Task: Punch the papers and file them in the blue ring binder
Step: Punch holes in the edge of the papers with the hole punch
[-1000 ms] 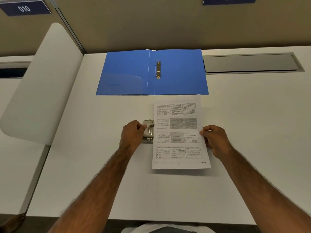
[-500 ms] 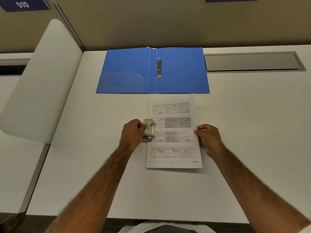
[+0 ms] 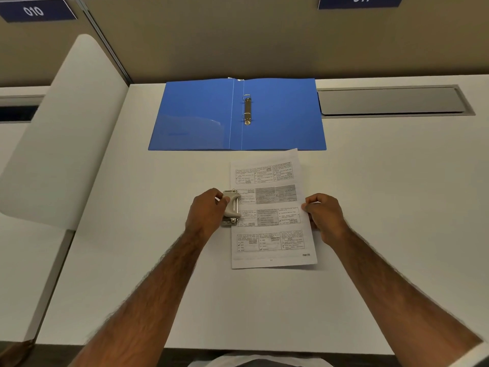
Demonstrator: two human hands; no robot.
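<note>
In the head view, the step in hand looks like the punching. The papers (image 3: 272,207) lie flat on the white bench (image 3: 383,207) in the middle of the frame, printed side up. Their left edge is pushed into the hole punch (image 3: 231,207), a small grey tool that sits just left of the middle.

The left hand (image 3: 206,211) is curled around the punch, with the thumb on its top, and seems to hold it in place. The right hand (image 3: 324,215) pinches the right edge of the papers between thumb and fingers (it seems to be keeping the sheets straight).

The blue ring binder (image 3: 280,115) lies open and flat in the upper middle of the frame, just past the top edge of the papers. Its metal rings (image 3: 247,109) stand in the middle of it. I cannot tell if the rings are open or closed. No pages are on them yet.

I think the next move is to press down hard on the punch handle. The sheets need to sit all the way in and stay square, or the holes will be crooked. After that, the papers still have to go onto the rings.
</note>
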